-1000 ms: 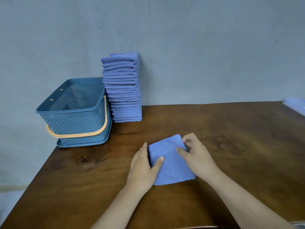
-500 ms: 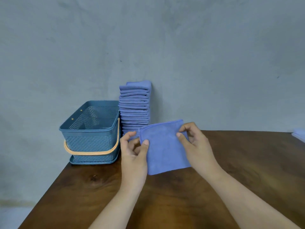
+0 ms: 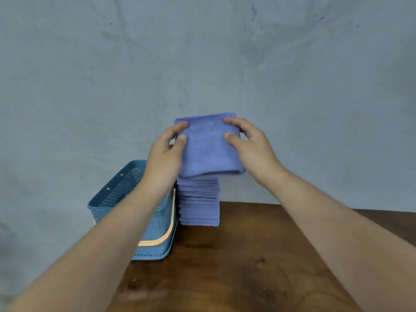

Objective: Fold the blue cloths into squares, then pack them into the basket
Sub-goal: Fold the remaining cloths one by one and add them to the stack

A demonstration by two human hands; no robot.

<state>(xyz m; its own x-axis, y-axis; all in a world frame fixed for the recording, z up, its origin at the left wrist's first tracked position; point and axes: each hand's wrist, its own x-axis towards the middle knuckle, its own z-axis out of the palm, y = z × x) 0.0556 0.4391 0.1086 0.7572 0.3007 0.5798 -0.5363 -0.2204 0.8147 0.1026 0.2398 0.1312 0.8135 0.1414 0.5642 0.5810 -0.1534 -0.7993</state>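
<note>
Over stack (image 3: 199,203) beside basket (image 3: 157,221), L hand (image 3: 165,158) & R hand (image 3: 252,149) each pinch folded cloth (image 3: 208,149) by side edges.

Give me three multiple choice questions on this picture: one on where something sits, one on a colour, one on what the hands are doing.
1. Where is the stack relative to the basket?
A. inside it
B. right of it, on the table
C. under it

2. What colour is the basket's handle?
A. black
B. white
C. orange

3. What do the left hand and right hand do to the cloth?
A. both grip its sides
B. only the left holds it
C. neither touches it

Answers: 1 B, it stands on the wood beside the basket; 2 C, an orange band curves round the blue wall; 3 A, both pinch its edges.
</note>
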